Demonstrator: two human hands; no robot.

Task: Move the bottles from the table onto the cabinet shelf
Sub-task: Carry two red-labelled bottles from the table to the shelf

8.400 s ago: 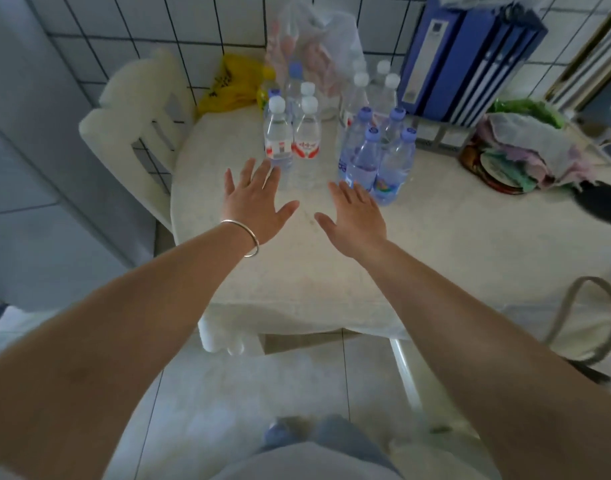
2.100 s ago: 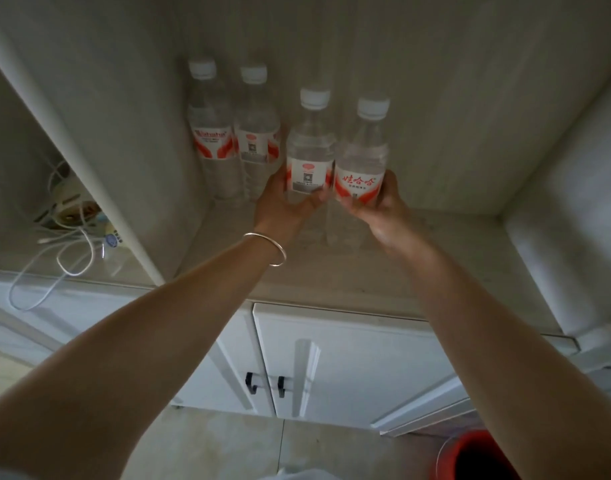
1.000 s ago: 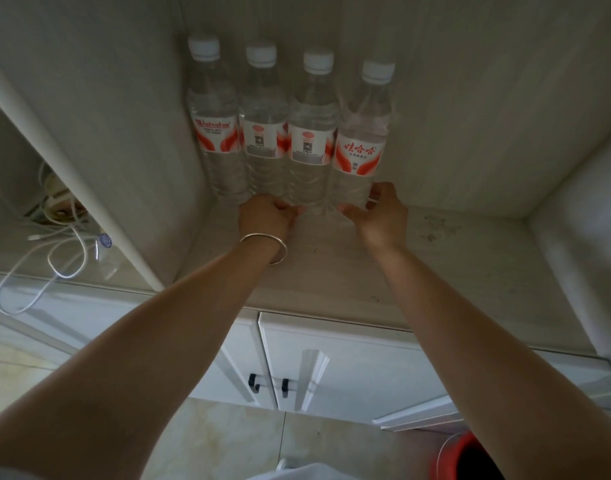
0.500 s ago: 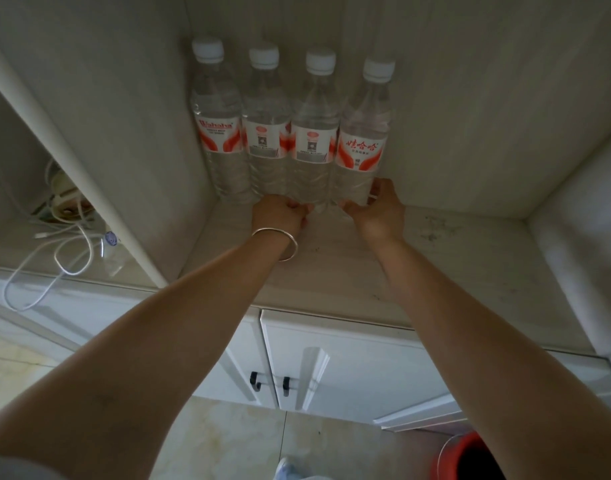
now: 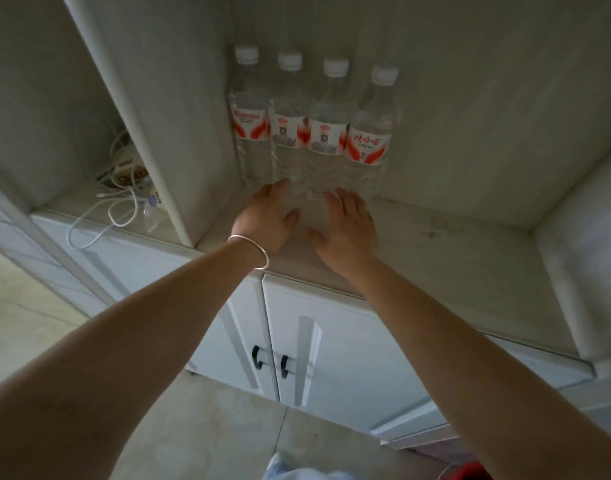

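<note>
At the bottom of the frame, two bare forearms reach up toward the middle. Just past the white cabinet doors (image 5: pixel 331 344) with dark handles, the left hand (image 5: pixel 267 220), a thin bracelet (image 5: pixel 250 249) at its wrist, and the right hand (image 5: pixel 349 228) hover over the cabinet shelf (image 5: pixel 453 244), fingers released and spread, grasping nothing. The fingertips seem to sit just short of the bottle bases, though contact is hard to judge. Beyond them, four bottles (image 5: pixel 326 133) stand upright in a tight row against the back wall, upper centre. At left, behind a divider, lies a white cable (image 5: pixel 103 216).
</note>
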